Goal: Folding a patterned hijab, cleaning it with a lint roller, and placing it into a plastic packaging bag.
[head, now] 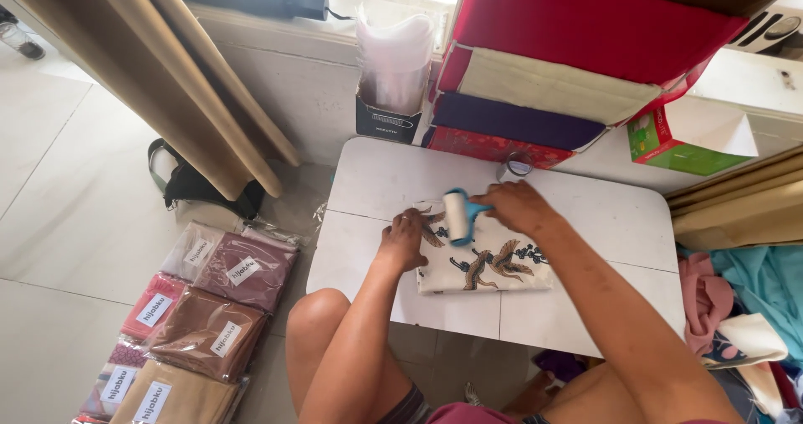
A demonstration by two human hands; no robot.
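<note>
Teal lint roller (pixel 458 215) gripped, right hand (pixel 519 207); left hand (pixel 403 240) pressing folded cloth (pixel 489 265)

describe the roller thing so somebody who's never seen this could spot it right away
On the low white table lies a folded cream cloth printed with brown birds. The lint roller rests at its top edge, under the right hand: white drum, teal handle, the only teal item on the table.

the left edge of the folded patterned cloth (pixel 485 265) is covered by the left hand (pixel 403 240). the lint roller (pixel 457 216) handle is hidden inside the right hand (pixel 517 206). the stack of packaged fabrics (pixel 188 324) is cut off by the bottom edge. the roll of tape (pixel 516 167) is partly hidden behind the right hand.
</note>
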